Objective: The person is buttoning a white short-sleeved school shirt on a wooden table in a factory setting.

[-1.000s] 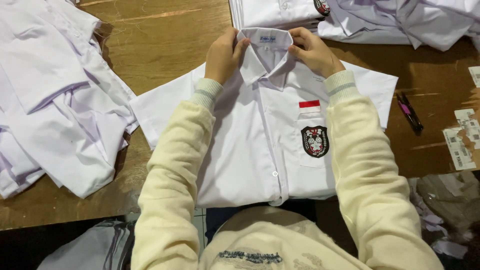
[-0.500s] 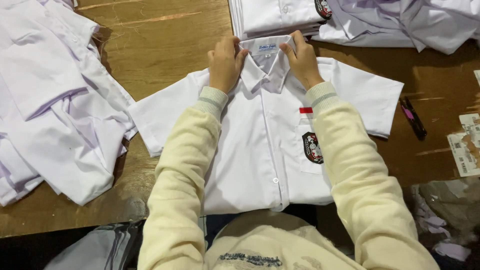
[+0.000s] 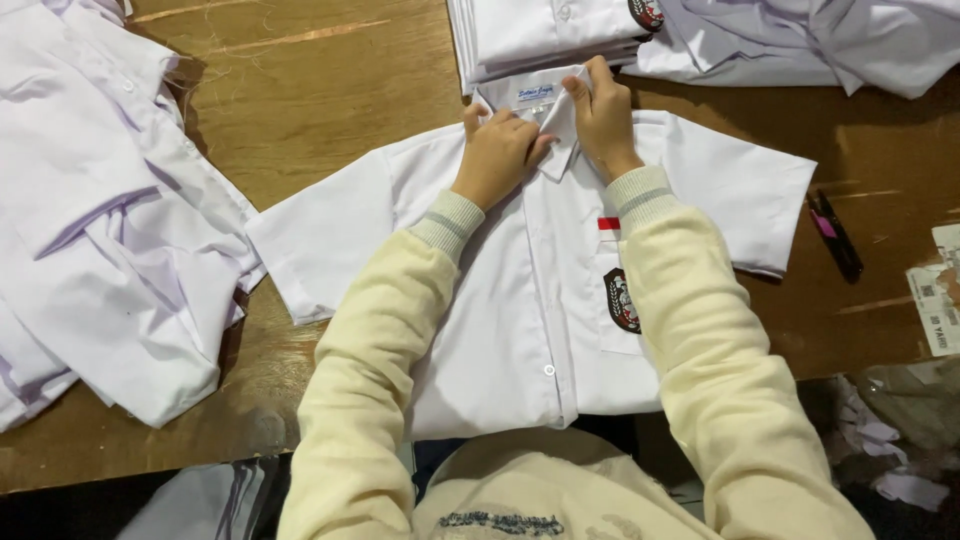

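— On the wooden surface, centre: what is entered first?

— Item one: a white short-sleeved shirt, laid flat, front up, sleeves spread to either side. Buttoned placket down the middle, one button visible low on it. A chest pocket carries a dark crest badge, with a small red and white patch just above it.

— And the hands?

— Left hand: resting on the collar at its left side, fingers curled and pressed together on the cloth. Right hand: at the collar's right side, its grip pinching the collar edge between thumb and fingers. Both arms wear cream sleeves with ribbed cuffs.

— What lies beyond the collar?

— Item two: a stack of folded white shirts, just beside the collar at the far edge. Item three: loose pale shirts, top right, touching that stack.

— To the left?

— Item four: a heap of unfolded white shirts, crumpled, its near edge touching or just meeting the flat shirt's left sleeve; I cannot tell which.

— To the right?

— Item five: a dark pen with a pink patch, near the right sleeve. Item six: paper tags at the right edge, well apart from the shirt.
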